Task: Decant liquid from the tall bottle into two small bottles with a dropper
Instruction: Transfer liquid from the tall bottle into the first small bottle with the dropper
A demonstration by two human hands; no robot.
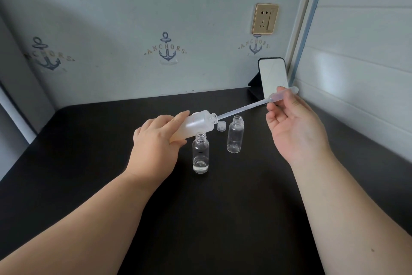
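My left hand (156,141) grips the frosted tall bottle (198,122), tilted almost flat above the table with its open mouth pointing right. A clear plastic dropper (245,108) has its tip inside that mouth. My right hand (294,127) pinches the dropper's bulb between thumb and forefinger, the other fingers relaxed. Two small clear bottles stand upright and uncapped on the black table (89,152). The near small bottle (200,154), just below the tall bottle, has a little liquid at its bottom. The far small bottle (235,134) looks empty.
A small ribbed cap (221,125) lies between the tall bottle's mouth and the far small bottle. A phone (273,77) leans on a stand at the back right corner. Walls close off the back and right sides of the table; a socket (265,18) is on the back wall.
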